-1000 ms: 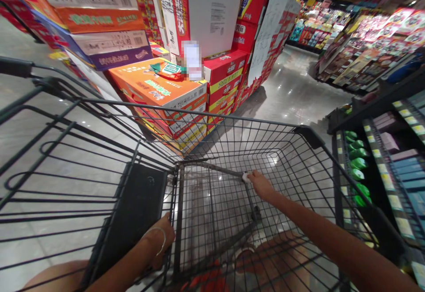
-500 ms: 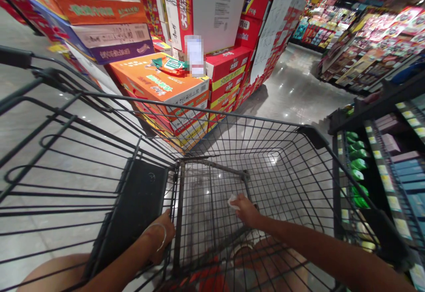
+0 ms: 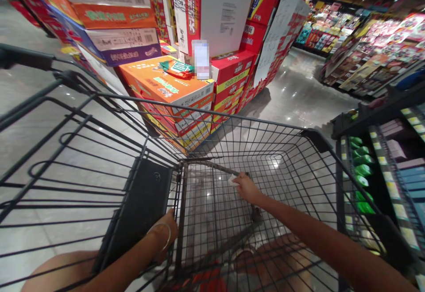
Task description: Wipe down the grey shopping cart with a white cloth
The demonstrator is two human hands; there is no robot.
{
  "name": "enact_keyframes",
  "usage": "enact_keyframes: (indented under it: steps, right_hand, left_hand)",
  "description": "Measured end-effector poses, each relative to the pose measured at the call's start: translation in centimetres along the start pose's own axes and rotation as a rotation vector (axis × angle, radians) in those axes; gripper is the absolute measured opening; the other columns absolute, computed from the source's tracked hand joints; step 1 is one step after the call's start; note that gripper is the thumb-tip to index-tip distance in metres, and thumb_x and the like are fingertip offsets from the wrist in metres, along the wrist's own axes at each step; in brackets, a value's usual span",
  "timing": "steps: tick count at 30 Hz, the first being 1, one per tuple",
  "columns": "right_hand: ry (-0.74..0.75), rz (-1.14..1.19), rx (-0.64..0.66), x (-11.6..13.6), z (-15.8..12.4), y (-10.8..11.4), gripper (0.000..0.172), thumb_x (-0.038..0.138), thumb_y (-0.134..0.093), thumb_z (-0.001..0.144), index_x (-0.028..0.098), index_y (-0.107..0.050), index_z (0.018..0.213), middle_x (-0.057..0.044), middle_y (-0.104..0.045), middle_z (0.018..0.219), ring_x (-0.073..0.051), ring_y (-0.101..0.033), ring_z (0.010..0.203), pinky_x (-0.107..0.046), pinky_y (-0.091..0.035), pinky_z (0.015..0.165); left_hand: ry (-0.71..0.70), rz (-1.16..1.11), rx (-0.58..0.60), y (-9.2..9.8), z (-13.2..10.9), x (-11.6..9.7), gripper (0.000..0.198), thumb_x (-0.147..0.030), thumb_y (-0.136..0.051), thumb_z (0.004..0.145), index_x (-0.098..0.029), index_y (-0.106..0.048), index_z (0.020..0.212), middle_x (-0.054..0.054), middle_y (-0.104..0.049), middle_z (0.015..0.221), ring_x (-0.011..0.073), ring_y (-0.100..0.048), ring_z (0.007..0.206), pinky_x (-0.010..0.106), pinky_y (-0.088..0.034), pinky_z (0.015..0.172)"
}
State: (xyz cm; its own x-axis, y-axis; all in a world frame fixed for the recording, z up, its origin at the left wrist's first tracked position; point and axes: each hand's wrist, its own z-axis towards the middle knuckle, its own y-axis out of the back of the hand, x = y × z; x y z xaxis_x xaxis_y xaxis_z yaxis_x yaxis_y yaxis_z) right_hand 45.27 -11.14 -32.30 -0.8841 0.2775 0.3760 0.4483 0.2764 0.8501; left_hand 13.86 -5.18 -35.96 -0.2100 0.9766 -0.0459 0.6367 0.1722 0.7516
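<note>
A dark wire shopping cart (image 3: 282,129) stretches out in front of me. Inside its basket, my right hand (image 3: 247,188) is closed on a small crumpled white tissue (image 3: 233,180), just above the wire floor. My left hand (image 3: 168,234), with a silver bangle on the wrist, is closed at the wire panel beside the black seat flap (image 3: 146,194). Its fingertips are partly hidden behind the panel.
Stacked orange cartons (image 3: 159,77) stand just beyond the cart, with a small orange and green packet (image 3: 177,68) on top. Red cartons (image 3: 232,67) rise behind. A shelf with green packs (image 3: 361,163) lines the right side. Shiny floor (image 3: 299,79) runs ahead.
My right hand has moved farther forward over the basket floor with the tissue. My left hand stays at the panel. The whole view has shifted slightly.
</note>
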Motion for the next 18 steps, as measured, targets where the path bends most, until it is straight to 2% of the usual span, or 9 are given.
enact_keyframes:
  steps: [2,3,4,7,10,14,18]
  right_hand:
    - [-0.039,-0.033,-0.009,-0.3,1.0,0.6,0.041,0.002,-0.041,0.076,0.012,-0.065,0.108,-0.012,-0.056,0.108,-0.018,-0.056,0.095,-0.027,-0.041,0.09]
    - [-0.053,-0.041,-0.013,-0.5,1.5,0.7,0.041,0.002,-0.04,0.077,0.012,-0.065,0.108,-0.012,-0.056,0.108,-0.018,-0.056,0.095,-0.027,-0.042,0.089]
    - [-0.065,-0.05,-0.018,-0.6,1.8,0.7,0.041,0.003,-0.039,0.078,0.012,-0.064,0.109,-0.012,-0.055,0.108,-0.018,-0.056,0.095,-0.027,-0.042,0.088]
    - [-0.092,-0.065,-0.02,-0.8,2.2,-0.1,0.042,0.003,-0.038,0.08,0.014,-0.062,0.112,-0.012,-0.054,0.109,-0.019,-0.056,0.095,-0.028,-0.042,0.088]
    - [-0.107,-0.065,0.007,-0.6,2.0,-1.5,0.044,0.001,-0.04,0.077,0.014,-0.062,0.113,-0.012,-0.054,0.112,-0.018,-0.057,0.095,-0.028,-0.041,0.089]
    - [-0.107,-0.026,0.034,-0.2,0.7,-3.4,0.048,-0.001,-0.044,0.073,0.014,-0.06,0.115,-0.012,-0.051,0.118,-0.018,-0.056,0.101,-0.027,-0.039,0.093]
    - [-0.065,0.034,0.09,-0.3,-1.5,-5.0,0.048,-0.001,-0.047,0.07,0.015,-0.059,0.113,-0.011,-0.052,0.115,-0.019,-0.054,0.103,-0.028,-0.04,0.091]
  left_hand:
    - [0.003,0.053,0.052,1.2,-0.1,-0.1,0.033,-0.041,-0.07,0.065,-0.015,-0.073,0.085,0.015,-0.073,0.09,0.0314,-0.065,0.09,0.053,-0.028,0.101]
    - [0.041,0.035,0.014,2.0,0.0,-0.1,0.031,-0.041,-0.059,0.076,-0.015,-0.073,0.086,0.015,-0.072,0.091,0.0305,-0.064,0.092,0.053,-0.028,0.1]
    - [0.065,-0.005,-0.025,2.9,0.1,-0.1,0.032,-0.039,-0.054,0.081,-0.014,-0.073,0.085,0.016,-0.072,0.091,0.0307,-0.063,0.094,0.052,-0.03,0.098]
    - [0.156,-0.168,-0.099,5.6,1.1,-0.1,0.031,-0.031,-0.051,0.082,-0.01,-0.07,0.092,0.019,-0.069,0.096,0.03,-0.061,0.096,0.048,-0.037,0.092]
    - [0.207,-0.286,-0.157,7.3,2.9,-0.3,0.031,-0.027,-0.051,0.081,-0.01,-0.067,0.101,0.018,-0.066,0.105,0.0286,-0.059,0.102,0.043,-0.04,0.091]
    - [0.303,-0.364,-0.226,8.0,5.9,-1.3,0.041,-0.026,-0.049,0.082,-0.011,-0.057,0.119,0.017,-0.058,0.123,0.0276,-0.054,0.113,0.038,-0.041,0.095]
    - [0.422,-0.423,-0.283,7.4,8.4,-3.1,0.057,-0.034,-0.047,0.086,-0.01,-0.038,0.137,0.021,-0.039,0.143,0.0335,-0.039,0.129,0.044,-0.035,0.103]
